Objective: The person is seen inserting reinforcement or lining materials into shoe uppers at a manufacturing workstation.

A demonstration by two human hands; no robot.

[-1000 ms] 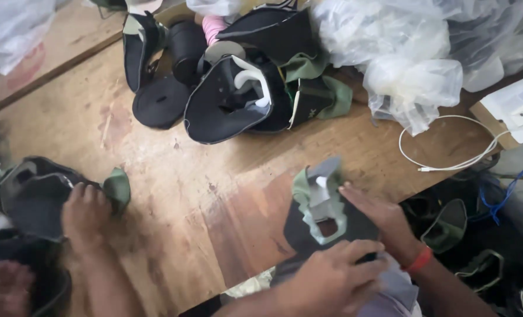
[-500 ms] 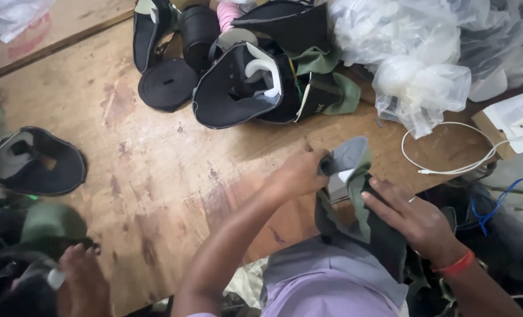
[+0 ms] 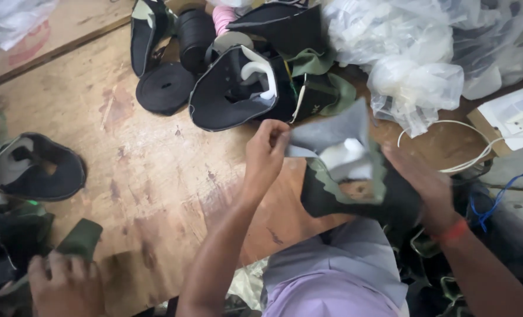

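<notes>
The big brown wooden table has many soft shoe pieces on it, likely spread flat so each one is easy to grab. A pile of black and green cloth shoe tops sits at the far side, next to crinkly clear plastic bags. Another person's hand rests on dark pieces at the near left corner. The person lifts one black and green shoe top with a grey lining up off the table, probably to see inside it. The left hand pinches its grey edge between closed fingers. The right hand grips its other side from behind, so the piece hangs between both hands.
</notes>
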